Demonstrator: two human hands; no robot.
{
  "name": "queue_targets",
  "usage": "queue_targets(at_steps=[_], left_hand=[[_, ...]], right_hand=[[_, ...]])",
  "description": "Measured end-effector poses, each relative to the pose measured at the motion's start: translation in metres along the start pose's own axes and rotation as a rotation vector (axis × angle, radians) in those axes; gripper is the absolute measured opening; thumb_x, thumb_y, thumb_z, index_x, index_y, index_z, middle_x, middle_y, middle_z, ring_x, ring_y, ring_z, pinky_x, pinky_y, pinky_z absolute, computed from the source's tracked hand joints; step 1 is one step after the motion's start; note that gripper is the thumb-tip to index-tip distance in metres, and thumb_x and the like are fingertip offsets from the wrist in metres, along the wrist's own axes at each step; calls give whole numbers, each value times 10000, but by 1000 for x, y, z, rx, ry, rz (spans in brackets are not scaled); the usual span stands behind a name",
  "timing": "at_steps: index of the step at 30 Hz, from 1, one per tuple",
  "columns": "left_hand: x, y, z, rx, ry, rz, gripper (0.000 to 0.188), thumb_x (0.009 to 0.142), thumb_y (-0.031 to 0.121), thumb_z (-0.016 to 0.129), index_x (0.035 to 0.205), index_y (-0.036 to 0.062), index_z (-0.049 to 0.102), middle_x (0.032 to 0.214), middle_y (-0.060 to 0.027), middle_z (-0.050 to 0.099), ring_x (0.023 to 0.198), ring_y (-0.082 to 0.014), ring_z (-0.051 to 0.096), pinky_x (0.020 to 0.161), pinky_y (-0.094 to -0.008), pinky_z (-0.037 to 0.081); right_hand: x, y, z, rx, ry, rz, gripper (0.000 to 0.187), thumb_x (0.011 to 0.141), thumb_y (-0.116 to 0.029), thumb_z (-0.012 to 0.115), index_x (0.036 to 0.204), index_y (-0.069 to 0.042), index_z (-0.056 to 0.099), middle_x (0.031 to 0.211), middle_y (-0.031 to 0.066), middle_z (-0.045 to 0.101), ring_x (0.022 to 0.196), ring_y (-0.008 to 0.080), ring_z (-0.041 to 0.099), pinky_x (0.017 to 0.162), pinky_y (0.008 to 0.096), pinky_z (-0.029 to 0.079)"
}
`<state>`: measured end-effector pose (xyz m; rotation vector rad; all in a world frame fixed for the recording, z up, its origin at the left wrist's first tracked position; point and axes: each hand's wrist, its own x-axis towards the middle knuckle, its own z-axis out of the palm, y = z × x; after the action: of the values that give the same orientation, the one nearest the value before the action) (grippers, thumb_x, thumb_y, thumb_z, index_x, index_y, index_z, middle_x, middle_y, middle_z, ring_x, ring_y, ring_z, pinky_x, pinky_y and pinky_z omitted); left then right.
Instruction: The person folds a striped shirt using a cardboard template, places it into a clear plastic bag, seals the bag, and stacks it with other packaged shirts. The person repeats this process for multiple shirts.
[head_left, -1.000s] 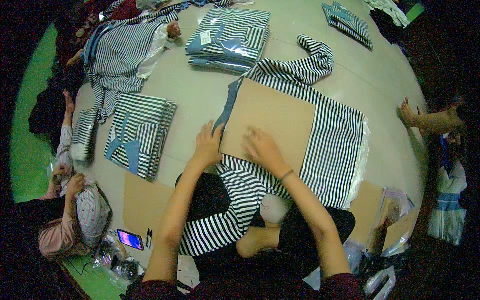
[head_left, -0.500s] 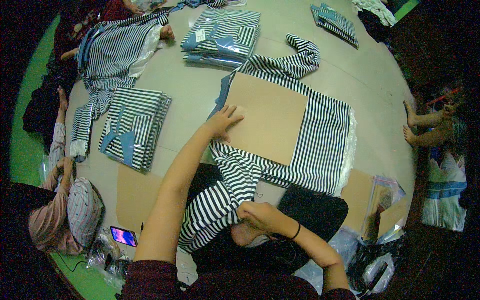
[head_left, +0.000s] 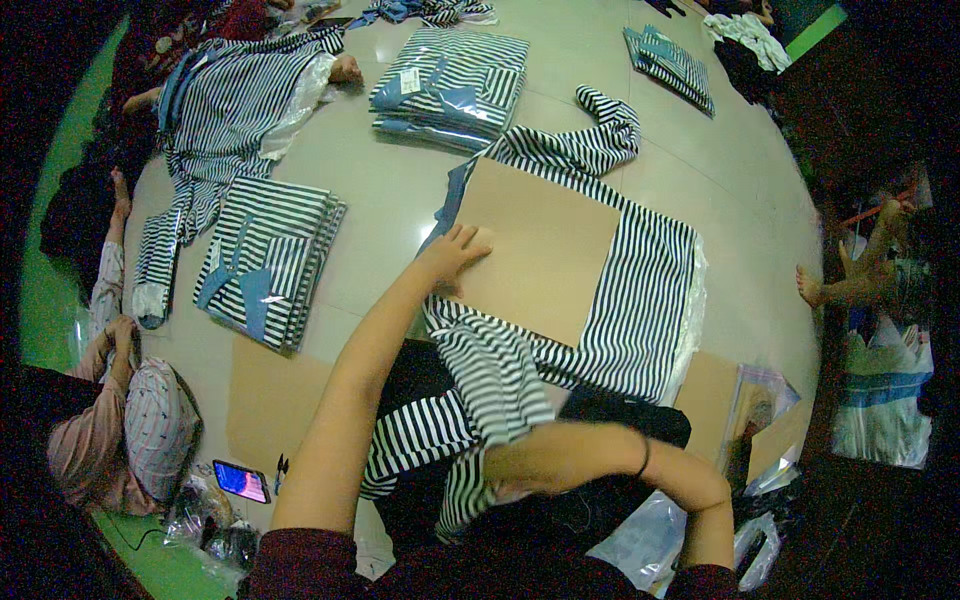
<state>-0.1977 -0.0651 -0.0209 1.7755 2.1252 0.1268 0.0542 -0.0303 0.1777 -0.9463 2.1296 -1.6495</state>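
L hand [head_left: 455, 258] palm-down, R hand [head_left: 512, 470] blurred, R elbow [head_left: 712, 490] bent

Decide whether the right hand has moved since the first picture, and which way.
Yes, toward the picture's bottom: the right hand was over the cardboard sheet and is now below its near edge.

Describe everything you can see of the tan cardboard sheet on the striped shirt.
The tan cardboard sheet is a thin, flat, four-cornered panel with straight edges and a plain face, and looks stiff. It lies flat on the striped shirt, with blue cloth along its left edge and the shirt's stripes showing past its far, right and near edges. The left hand rests at its near left corner, hiding that corner.
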Motion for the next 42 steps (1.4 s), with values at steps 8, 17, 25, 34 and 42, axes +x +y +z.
queue_targets(at_steps=[8, 17, 25, 34, 42], left_hand=[[4, -24, 28, -432, 145, 91, 770, 480, 256, 740, 1168, 242, 395, 1283, -123, 259, 1177, -337, 246, 905, -408, 327], [1, -44, 17, -667, -36, -6, 199, 706, 286, 603, 758, 94, 586, 1354, -132, 123, 1252, -324, 35, 995, -426, 106], [-3, -40, -5, -483, 26, 37, 264, 562, 146, 666, 580, 15, 438, 1260, -153, 343, 1202, -311, 254, 947, -333, 264], [3, -42, -16, -428, 28, 23, 334, 579, 239, 699, 595, 15, 452, 1162, -125, 461, 1009, -272, 460, 826, -322, 371], [6, -47, -21, -520, -31, 41, 357, 575, 313, 694, 563, 50, 452, 1150, -81, 482, 1071, -255, 419, 871, -333, 345]], right_hand=[[-4, 98, -95, 366, 226, 137, 296, 801, -228, 484, 956, 24, 487, 868, 140, 562, 775, 193, 536, 715, 299, 427], [-116, 167, -28, -727, 739, 830, 345, 750, -177, 505, 1033, -13, 395, 881, 193, 499, 795, 289, 529, 718, 350, 438], [-288, 138, 2, -753, 787, 1458, 187, 653, -117, 526, 818, -30, 548, 782, 161, 567, 721, 298, 562, 608, 378, 451], [-347, 137, -50, -536, 925, 1555, 332, 669, -123, 569, 971, 6, 526, 937, 181, 545, 867, 268, 528, 763, 315, 404], [-88, 222, -180, -892, 1123, 632, 376, 740, -208, 522, 1022, 33, 460, 995, 178, 505, 917, 307, 491, 810, 358, 388]])
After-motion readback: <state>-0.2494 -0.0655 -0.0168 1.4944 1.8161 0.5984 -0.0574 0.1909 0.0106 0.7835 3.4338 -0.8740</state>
